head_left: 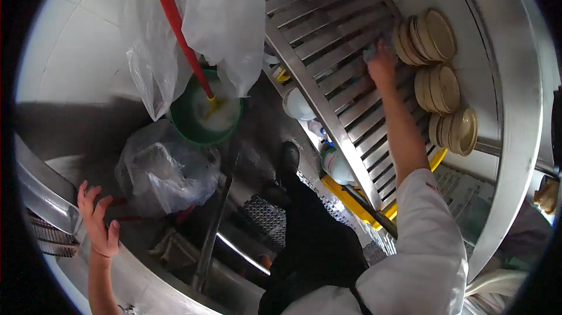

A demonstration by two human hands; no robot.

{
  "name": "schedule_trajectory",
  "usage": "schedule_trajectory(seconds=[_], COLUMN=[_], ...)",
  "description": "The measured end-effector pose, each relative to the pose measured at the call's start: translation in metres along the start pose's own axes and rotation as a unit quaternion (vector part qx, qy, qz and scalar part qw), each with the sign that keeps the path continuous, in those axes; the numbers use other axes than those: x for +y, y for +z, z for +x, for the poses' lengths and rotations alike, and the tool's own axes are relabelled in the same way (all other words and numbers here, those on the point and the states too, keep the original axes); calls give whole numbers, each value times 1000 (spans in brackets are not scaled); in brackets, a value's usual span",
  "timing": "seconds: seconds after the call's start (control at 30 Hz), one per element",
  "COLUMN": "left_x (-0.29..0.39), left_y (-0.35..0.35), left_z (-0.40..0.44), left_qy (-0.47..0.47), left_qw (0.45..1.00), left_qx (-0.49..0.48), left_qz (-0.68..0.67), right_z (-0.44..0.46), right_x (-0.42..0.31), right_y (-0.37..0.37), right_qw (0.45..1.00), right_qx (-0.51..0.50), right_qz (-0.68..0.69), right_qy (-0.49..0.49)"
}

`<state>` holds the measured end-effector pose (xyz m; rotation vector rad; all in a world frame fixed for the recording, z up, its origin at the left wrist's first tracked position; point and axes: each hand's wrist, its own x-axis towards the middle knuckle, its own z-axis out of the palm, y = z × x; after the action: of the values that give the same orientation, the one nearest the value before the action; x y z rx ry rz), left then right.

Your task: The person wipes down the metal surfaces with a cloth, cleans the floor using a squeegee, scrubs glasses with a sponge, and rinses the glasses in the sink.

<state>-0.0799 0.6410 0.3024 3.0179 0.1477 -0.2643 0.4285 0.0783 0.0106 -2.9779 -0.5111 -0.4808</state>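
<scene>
Out at the lower left, my left hand (98, 218) is raised with its fingers spread and nothing in them. It is close to a curved metal edge (50, 195). My right hand (381, 63) reaches over a slatted metal rack (328, 51), its fingers curled around something small and pale that is blurred. Just beyond that hand, stacks of beige bowls (436, 34) lean on their sides along the tiled wall. More beige bowls (442, 88) stand below them, and a third stack (459, 130) is nearest my sleeve.
A green bucket (187, 130) of cloudy water holds a red-handled tool (175, 19). Clear plastic bags (222, 16) hang beside it; another plastic bag (161, 177) lies below. Under the rack are a white container (297, 104), a large bottle (338, 165) and something yellow (351, 204).
</scene>
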Motion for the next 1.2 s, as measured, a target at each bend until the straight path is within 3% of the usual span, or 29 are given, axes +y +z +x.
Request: schedule_trajectory(seconds=[0.07,0.13,0.17,0.23,0.33,0.4,0.47,0.57,0.63,0.7,0.8,0.87,1.0,1.07,1.17,1.2], left_x=[0,0,1,2,2,3,3,0,-1,2,2,0,1,5,0,-2], left_y=[1,-2,-2,-1,-1,-1,-2,0,-1,-1,1,1,1,0,0,2], left_z=[-2,0,-1,-1,0,0,0,-4,-3,-3,-2,-2,-2,-2,-2,-3], left_qy=[5,6,4,2,5,4,2,10,15,11,11,19,25,20,32,35], left_qw=[1000,1000,1000,1000,1000,1000,1000,1000,1000,1000,1000,1000,1000,1000,999,999], left_qx=[2,4,2,2,0,2,5,11,16,17,17,14,15,14,17,19], left_qz=[-5,-5,-6,-6,-6,-7,-5,-8,-9,-5,-6,0,-2,-5,6,12], right_z=[-8,-71,-111,-159,-172,-141,-66,-59,-105,-187,-228,-237,-143,-102,-113,-152], right_x=[-31,-68,-86,-134,-91,-25,26,26,-33,-75,-113,-75,43,91,-7,-26], right_y=[-1,-14,-12,-94,-92,-46,-50,-13,-40,-52,-120,-115,-55,-9,-85,-85], right_qw=[999,992,960,968,962,988,979,990,995,985,979,964,998,988,968,983], right_qx=[24,16,-42,-117,-134,-107,-190,20,100,-4,-146,-234,-42,-82,-168,-117], right_qz=[-11,125,276,171,201,101,-65,-101,-9,170,127,125,-41,-112,18,64], right_qy=[36,-23,5,-139,-125,39,22,96,28,3,-64,-7,21,64,184,129])
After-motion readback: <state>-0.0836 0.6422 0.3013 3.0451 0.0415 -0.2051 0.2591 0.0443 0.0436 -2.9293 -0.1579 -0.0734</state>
